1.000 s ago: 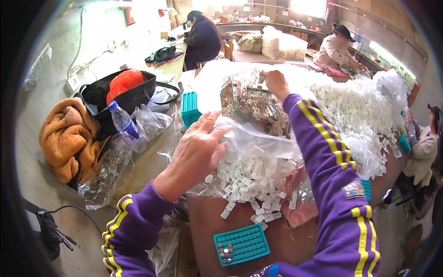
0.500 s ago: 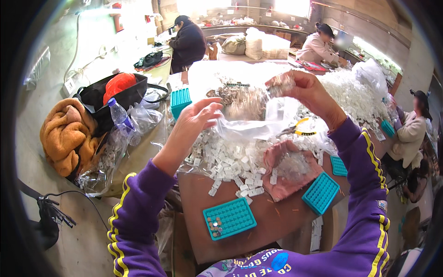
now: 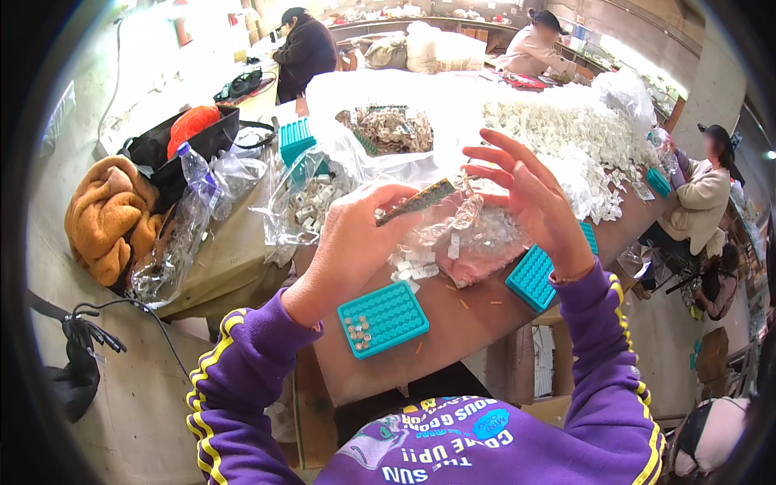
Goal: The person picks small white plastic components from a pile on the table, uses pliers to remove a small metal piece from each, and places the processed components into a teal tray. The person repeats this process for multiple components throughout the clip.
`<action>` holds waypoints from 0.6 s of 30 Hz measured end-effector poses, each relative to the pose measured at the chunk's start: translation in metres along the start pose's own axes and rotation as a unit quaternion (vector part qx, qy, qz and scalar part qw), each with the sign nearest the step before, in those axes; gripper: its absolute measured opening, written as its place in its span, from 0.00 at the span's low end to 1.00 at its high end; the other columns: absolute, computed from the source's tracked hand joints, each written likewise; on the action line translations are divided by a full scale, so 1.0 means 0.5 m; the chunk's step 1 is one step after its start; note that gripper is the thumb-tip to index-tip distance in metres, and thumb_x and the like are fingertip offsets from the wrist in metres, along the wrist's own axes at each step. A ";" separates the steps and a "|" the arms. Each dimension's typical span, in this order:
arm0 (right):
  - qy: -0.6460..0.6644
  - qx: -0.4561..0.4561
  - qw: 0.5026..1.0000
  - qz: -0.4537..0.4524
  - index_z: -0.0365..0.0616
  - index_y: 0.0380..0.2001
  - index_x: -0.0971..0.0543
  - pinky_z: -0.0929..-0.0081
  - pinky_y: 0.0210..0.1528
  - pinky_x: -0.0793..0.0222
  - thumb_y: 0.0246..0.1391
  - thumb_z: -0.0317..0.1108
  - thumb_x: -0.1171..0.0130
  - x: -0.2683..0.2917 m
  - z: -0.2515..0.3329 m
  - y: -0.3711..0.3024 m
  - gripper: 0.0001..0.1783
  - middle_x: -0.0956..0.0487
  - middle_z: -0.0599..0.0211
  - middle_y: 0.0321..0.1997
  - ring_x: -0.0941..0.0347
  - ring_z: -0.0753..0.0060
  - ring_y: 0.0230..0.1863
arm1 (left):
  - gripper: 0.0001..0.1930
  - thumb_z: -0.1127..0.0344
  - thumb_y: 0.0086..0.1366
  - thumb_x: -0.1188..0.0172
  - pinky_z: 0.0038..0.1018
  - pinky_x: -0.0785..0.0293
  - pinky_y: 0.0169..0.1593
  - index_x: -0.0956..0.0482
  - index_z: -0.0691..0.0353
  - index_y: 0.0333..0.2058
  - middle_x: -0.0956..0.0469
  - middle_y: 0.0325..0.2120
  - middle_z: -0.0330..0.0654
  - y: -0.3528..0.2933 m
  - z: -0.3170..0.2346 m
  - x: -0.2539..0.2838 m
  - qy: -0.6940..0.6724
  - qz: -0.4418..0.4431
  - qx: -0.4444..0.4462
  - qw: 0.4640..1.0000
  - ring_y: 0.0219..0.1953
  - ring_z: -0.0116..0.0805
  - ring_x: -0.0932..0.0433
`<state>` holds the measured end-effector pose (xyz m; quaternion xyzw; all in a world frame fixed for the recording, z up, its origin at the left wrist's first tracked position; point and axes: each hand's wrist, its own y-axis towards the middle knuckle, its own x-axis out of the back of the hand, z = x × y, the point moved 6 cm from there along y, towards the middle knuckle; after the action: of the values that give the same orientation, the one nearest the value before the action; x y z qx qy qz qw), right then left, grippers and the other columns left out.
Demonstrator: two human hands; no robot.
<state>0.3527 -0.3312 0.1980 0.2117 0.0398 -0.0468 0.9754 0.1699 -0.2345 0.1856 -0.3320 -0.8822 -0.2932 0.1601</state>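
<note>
Now, your left hand [image 3: 352, 234] grips the strip [image 3: 419, 202] between thumb and fingers, its end jutting rightward! Your right hand [image 3: 533, 198] is spread, fingers loose, just beyond that end, pale strands [image 3: 469, 212] right beside it; whether they touch, can't tell. Down below, the teal tray [image 3: 396, 311] sits on your worktop [image 3: 356, 380].

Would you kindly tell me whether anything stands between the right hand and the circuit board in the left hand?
Yes: a tangled bundle of pale strands shows between the right end of the circuit board and the right hand; whether either touches it is unclear.
</note>
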 end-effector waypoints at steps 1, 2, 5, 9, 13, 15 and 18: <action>-0.042 0.009 0.999 0.000 0.39 0.65 0.39 0.65 0.60 0.33 0.62 0.42 0.47 -0.014 -0.005 -0.011 0.32 0.32 0.55 0.62 0.34 0.61 0.63 | 0.15 0.68 0.59 0.36 0.29 0.25 0.43 0.20 0.65 0.44 0.20 0.37 0.48 -0.010 -0.008 0.002 0.060 -0.027 -0.028 0.997 0.37 0.38 0.19; -0.083 0.021 0.996 -0.001 0.39 0.63 0.39 0.65 0.60 0.33 0.62 0.41 0.47 -0.028 -0.010 -0.019 0.31 0.32 0.56 0.62 0.34 0.61 0.63 | 0.13 0.67 0.58 0.37 0.33 0.25 0.43 0.20 0.63 0.42 0.22 0.36 0.51 -0.019 -0.023 0.002 0.090 -0.060 -0.083 0.991 0.38 0.46 0.19; -0.105 -0.001 0.991 -0.084 0.38 0.53 0.31 0.71 0.52 0.28 0.60 0.31 0.44 -0.055 -0.049 -0.053 0.19 0.26 0.61 0.52 0.27 0.68 0.53 | 0.12 0.68 0.59 0.37 0.33 0.25 0.42 0.20 0.63 0.41 0.22 0.35 0.50 -0.041 -0.017 -0.009 0.093 -0.055 -0.051 0.993 0.37 0.45 0.19; 0.061 -0.042 0.984 -0.159 0.41 0.41 0.27 0.78 0.40 0.26 0.61 0.26 0.45 -0.065 -0.106 -0.086 0.06 0.22 0.67 0.38 0.22 0.76 0.37 | 0.10 0.70 0.60 0.39 0.31 0.25 0.38 0.20 0.63 0.41 0.22 0.34 0.49 -0.056 0.001 -0.016 0.031 -0.036 -0.033 0.998 0.33 0.44 0.20; 0.227 -0.049 0.956 -0.178 0.43 0.39 0.26 0.83 0.34 0.29 0.61 0.27 0.43 -0.070 -0.159 -0.109 0.04 0.21 0.69 0.36 0.22 0.78 0.36 | 0.12 0.69 0.61 0.39 0.26 0.27 0.37 0.21 0.66 0.43 0.20 0.30 0.46 -0.064 0.049 -0.037 -0.076 0.026 0.053 0.995 0.30 0.29 0.23; 0.285 -0.050 0.939 -0.186 0.43 0.39 0.26 0.90 0.31 0.32 0.60 0.27 0.42 -0.069 -0.181 -0.116 0.05 0.22 0.73 0.38 0.22 0.83 0.37 | 0.12 0.68 0.62 0.39 0.25 0.27 0.37 0.21 0.67 0.43 0.19 0.28 0.43 -0.061 0.067 -0.048 -0.132 0.056 0.065 0.988 0.30 0.25 0.25; 0.293 -0.056 0.936 -0.189 0.42 0.45 0.27 0.86 0.38 0.27 0.61 0.28 0.44 -0.064 -0.191 -0.120 0.10 0.22 0.70 0.40 0.21 0.78 0.41 | 0.13 0.67 0.62 0.39 0.23 0.28 0.36 0.21 0.68 0.43 0.20 0.28 0.40 -0.058 0.091 -0.062 -0.158 0.081 0.088 0.980 0.30 0.22 0.26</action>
<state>0.3091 -0.3434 0.0900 0.1499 0.3654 -0.1640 0.9040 0.1688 -0.2392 0.1235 -0.4289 -0.8890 -0.1442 0.0704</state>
